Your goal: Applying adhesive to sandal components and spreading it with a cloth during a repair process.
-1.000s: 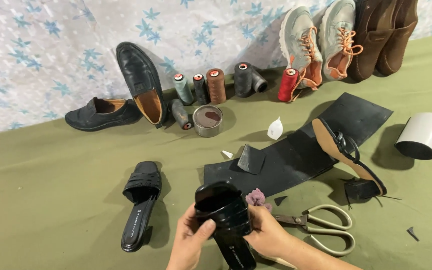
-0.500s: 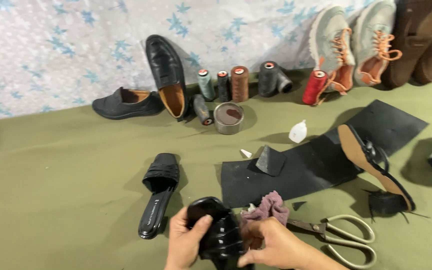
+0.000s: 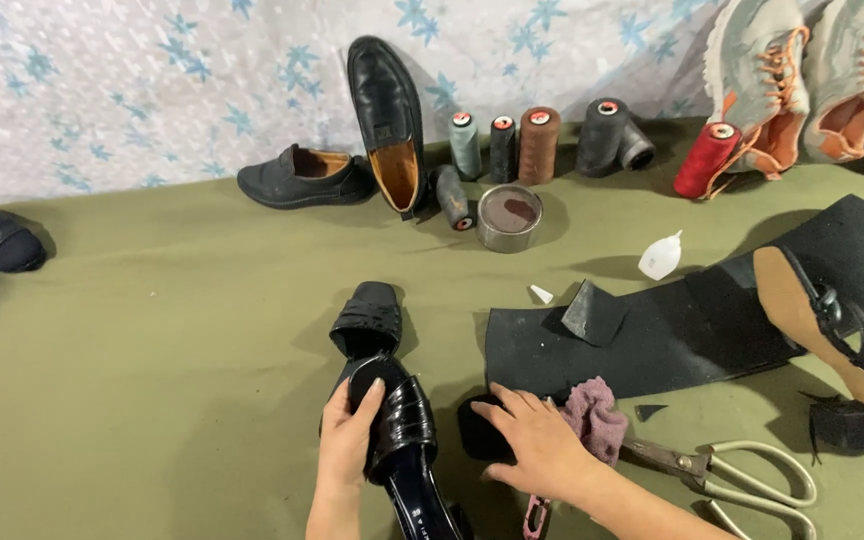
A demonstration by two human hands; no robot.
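You are working on a big olive-green cloth floor. A large flat sheet of black rubber lies to your right, and a tan-soled sandal with black straps rests on it. By the wall stand a black leather loafer with a tan lining and some spools of thread.

Your hands are apart. Your left hand is wrapped around the front strap of the shiny black heeled sandal, pinning it to the cloth right in front of you. Its matching black sandal lies just beyond it. Your right hand is spread flat over a small black block beside the shoe; I cannot tell whether your fingers grip it. A pink rag touches that hand, and the cream-handled scissors lie near.

It looks like you are getting that block ready for the shoe. Next, close your fingers on it firmly and keep the shoe from sliding.
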